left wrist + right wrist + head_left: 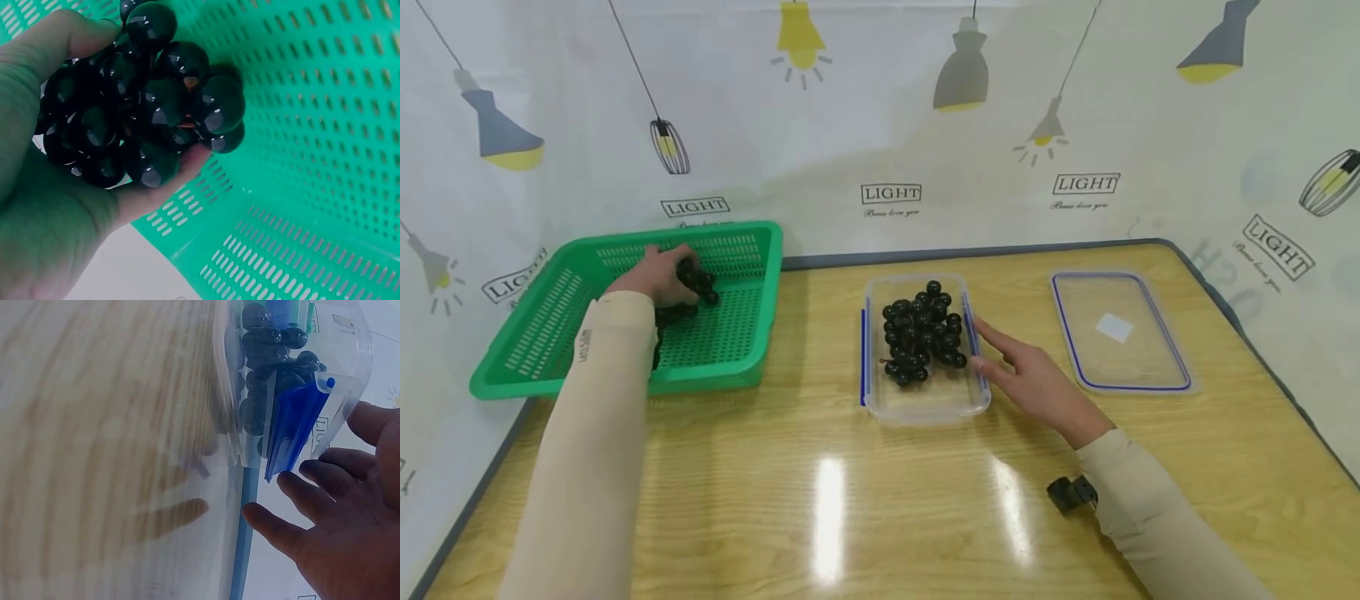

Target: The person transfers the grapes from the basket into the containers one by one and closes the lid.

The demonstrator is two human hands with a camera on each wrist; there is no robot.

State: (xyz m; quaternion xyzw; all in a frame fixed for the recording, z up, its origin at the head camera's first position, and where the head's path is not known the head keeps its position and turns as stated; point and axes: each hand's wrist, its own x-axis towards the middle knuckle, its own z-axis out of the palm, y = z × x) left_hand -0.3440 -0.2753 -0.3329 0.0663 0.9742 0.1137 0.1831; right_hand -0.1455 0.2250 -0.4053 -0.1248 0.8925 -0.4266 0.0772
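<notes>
My left hand (658, 277) is inside the green plastic basket (760, 367) at the left. It grips a bunch of dark grapes (156, 100), thumb on one side and fingers on the other in the left wrist view. More dark grapes show under that hand in the basket, partly hidden by the arm. A clear plastic container (925, 408) with blue-edged side clips stands mid-table, holding dark grapes (925, 329). At its right side is my right hand (1033, 379), fingers extended, fingertips at the wall near the blue clip (300, 425).
A clear lid (1120, 333) with a blue seal and a small white label lies flat on the wooden table (745, 500), right of the container. Behind the table hangs a white lamp-print sheet (820, 150). A small black device (1070, 493) sits at the right wrist.
</notes>
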